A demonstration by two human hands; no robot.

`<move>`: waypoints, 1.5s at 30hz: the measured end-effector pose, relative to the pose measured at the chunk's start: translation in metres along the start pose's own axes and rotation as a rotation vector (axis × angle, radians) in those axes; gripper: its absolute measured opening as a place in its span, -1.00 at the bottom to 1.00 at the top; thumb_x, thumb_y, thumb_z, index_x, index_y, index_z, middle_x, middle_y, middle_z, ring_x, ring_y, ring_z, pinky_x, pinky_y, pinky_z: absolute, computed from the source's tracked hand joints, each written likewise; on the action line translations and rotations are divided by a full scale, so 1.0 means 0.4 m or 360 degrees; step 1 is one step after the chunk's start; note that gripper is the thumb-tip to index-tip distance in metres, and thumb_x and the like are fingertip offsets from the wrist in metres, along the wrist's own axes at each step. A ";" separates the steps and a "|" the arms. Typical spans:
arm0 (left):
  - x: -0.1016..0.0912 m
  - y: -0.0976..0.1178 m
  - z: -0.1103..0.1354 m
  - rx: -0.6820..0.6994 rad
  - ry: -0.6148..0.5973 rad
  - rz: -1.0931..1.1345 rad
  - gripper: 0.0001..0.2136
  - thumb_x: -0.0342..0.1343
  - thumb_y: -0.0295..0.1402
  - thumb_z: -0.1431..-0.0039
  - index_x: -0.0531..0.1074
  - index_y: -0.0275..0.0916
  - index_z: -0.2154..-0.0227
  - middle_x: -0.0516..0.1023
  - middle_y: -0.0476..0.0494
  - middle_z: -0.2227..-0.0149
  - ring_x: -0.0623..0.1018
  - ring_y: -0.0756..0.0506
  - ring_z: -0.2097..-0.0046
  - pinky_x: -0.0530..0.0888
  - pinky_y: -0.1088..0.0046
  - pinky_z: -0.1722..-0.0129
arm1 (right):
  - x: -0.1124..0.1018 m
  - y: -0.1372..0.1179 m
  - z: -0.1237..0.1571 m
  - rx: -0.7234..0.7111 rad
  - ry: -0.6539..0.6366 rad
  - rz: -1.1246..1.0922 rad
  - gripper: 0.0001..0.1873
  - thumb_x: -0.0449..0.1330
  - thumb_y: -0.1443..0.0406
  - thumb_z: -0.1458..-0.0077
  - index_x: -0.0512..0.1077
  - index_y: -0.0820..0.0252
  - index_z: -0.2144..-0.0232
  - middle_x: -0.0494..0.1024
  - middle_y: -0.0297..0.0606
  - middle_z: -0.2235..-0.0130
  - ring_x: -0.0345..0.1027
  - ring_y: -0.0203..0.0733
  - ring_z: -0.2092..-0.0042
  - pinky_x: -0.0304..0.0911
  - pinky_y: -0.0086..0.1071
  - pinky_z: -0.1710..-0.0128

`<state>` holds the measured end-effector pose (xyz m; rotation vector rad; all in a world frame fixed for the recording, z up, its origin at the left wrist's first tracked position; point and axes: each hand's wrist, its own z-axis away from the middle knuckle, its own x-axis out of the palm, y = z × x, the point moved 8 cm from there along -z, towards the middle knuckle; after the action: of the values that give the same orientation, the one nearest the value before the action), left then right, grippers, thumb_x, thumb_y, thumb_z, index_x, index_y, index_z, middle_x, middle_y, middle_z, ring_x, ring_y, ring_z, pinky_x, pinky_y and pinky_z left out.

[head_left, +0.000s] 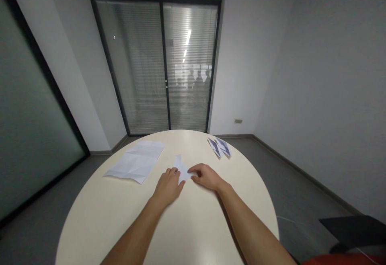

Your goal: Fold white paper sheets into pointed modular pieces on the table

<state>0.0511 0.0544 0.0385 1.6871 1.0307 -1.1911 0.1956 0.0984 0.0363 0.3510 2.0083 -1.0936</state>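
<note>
A small folded white paper lies on the round cream table, near its middle. My left hand rests flat on the paper's near left part, fingers stretched out and pressing it down. My right hand comes in from the right with fingers curled, its thumb and fingertips pinching the paper's right edge. Part of the paper is hidden under both hands.
A creased white sheet lies flat at the table's back left. Folded printed papers sit at the back right edge. Behind the table stand glass doors with blinds. A dark chair shows at the lower right.
</note>
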 end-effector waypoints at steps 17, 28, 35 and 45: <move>0.021 -0.035 -0.011 0.0155 0.0000 0.0389 -0.71 0.04 -0.27 -0.28 0.52 -0.21 0.02 0.49 -0.25 -0.11 0.52 -0.19 -0.08 0.40 0.32 -0.12 | -0.003 -0.022 0.002 -0.0264 0.0070 -0.0050 -0.86 0.31 0.21 -0.13 0.64 0.08 0.27 0.65 -0.24 0.18 0.47 -0.13 0.10 0.28 -0.29 -0.02; 0.030 -0.033 -0.015 0.0225 -0.0012 0.0794 -0.72 0.06 -0.26 -0.29 0.55 -0.18 0.04 0.53 -0.15 -0.10 0.54 -0.12 -0.09 0.38 0.40 -0.16 | 0.021 0.013 -0.001 -0.0294 0.0026 0.0180 -0.60 0.29 0.35 -0.05 0.59 0.10 0.02 0.58 -0.14 -0.06 0.35 0.00 -0.16 0.19 -0.16 -0.22; 0.004 -0.024 -0.006 0.0287 0.0025 0.0860 -0.76 0.03 -0.25 -0.33 0.58 -0.14 0.13 0.57 -0.11 -0.04 0.55 -0.09 -0.04 0.40 0.46 -0.10 | 0.006 0.016 -0.002 -0.0172 0.0036 0.0248 -0.70 0.19 0.35 -0.15 0.63 0.09 0.11 0.63 -0.18 -0.01 0.47 -0.10 -0.05 0.22 -0.26 -0.14; -0.026 -0.064 -0.014 0.0094 0.0211 0.0563 -0.81 0.02 -0.32 -0.32 0.55 -0.15 0.17 0.62 -0.09 0.13 0.56 -0.11 0.07 0.40 0.43 0.05 | -0.040 0.000 0.001 0.0065 0.0109 0.0449 -0.68 0.14 0.14 -0.27 0.62 0.12 0.39 0.65 -0.22 0.37 0.47 -0.17 0.31 0.16 -0.36 0.18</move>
<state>0.0267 0.0665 0.0456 1.9200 0.7379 -0.8969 0.2061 0.1001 0.0483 0.6791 1.9259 -0.9562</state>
